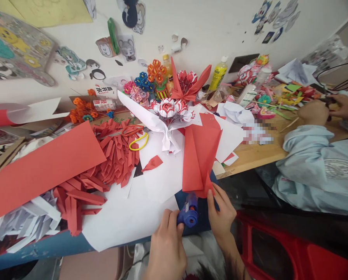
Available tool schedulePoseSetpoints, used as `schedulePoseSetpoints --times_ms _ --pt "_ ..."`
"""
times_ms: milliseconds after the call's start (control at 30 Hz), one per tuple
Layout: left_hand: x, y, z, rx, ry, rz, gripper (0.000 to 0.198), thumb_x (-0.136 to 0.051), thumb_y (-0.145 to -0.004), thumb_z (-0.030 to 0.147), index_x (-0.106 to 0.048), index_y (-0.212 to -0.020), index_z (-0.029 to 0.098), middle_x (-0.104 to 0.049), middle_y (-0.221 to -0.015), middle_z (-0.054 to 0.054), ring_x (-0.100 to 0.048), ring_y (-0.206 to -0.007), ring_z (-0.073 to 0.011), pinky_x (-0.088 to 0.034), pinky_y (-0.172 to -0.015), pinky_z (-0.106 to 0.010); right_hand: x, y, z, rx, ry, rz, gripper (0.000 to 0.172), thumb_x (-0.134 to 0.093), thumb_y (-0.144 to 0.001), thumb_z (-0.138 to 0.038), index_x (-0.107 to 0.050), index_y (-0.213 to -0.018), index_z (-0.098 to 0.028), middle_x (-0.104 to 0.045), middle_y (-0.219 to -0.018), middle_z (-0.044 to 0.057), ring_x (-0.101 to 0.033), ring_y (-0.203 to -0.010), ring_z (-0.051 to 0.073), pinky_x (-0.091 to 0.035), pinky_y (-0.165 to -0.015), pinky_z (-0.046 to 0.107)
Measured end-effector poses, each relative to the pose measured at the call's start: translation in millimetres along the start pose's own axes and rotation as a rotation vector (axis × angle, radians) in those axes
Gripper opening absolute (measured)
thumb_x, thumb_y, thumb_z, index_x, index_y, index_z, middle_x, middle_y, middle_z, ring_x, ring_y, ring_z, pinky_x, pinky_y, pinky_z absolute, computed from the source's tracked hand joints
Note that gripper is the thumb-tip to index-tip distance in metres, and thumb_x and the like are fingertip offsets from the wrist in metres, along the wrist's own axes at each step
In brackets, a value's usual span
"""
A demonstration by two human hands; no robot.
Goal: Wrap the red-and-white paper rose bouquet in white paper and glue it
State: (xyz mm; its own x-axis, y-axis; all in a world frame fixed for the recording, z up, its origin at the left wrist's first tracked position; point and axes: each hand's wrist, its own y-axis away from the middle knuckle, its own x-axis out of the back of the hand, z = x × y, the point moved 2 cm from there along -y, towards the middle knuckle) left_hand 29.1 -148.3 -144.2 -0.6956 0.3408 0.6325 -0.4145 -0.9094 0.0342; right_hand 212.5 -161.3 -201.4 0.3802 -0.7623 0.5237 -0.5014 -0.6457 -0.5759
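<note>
My left hand (166, 240) is wrapped round a blue glue gun (189, 212) near the table's front edge, its nozzle pointing up at the lower end of a folded red paper piece (200, 155). My right hand (220, 212) pinches the bottom corner of that red paper, just right of the gun. The paper lies on white sheets (150, 194). Behind it lies a white paper bouquet of red-and-white folded flowers (169, 111).
A large red sheet (42, 167) and piles of folded red strips (115, 151) fill the left. Scissors with yellow handles (133, 136) lie mid-table. Paper flowers, bottles (218, 74) and scraps crowd the back. Another person in a light blue sleeve (314, 163) works at the right. A red stool (293, 252) is below.
</note>
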Motion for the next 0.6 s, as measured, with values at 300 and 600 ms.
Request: schedulePoseSetpoints --times_ms 300,600 --pt "12.3 -18.8 -0.4 -0.038 0.212 -0.053 0.035 -0.027 -0.103 0.031 -0.057 -0.116 0.018 -0.058 -0.097 -0.009 -0.058 -0.077 -0.0194 -0.045 -0.069 -0.031 0.1 -0.8 1.0 -0.016 -0.035 -0.007 0.027 -0.058 -0.093 -0.012 -0.072 -0.115 -0.018 -0.073 -0.111 0.012 -0.071 -0.099 0.022 -0.058 -0.091 0.037" --pt "-12.1 -30.2 -11.8 -0.066 0.057 -0.027 0.029 -0.028 -0.102 0.024 -0.055 -0.108 0.016 -0.058 -0.093 -0.009 -0.058 -0.072 -0.0187 -0.044 -0.064 -0.03 -0.1 -1.1 -0.4 0.069 -0.035 -0.034 0.033 -0.058 -0.091 -0.008 -0.069 -0.12 -0.019 -0.072 -0.113 0.012 -0.069 -0.101 0.022 -0.058 -0.09 0.038"
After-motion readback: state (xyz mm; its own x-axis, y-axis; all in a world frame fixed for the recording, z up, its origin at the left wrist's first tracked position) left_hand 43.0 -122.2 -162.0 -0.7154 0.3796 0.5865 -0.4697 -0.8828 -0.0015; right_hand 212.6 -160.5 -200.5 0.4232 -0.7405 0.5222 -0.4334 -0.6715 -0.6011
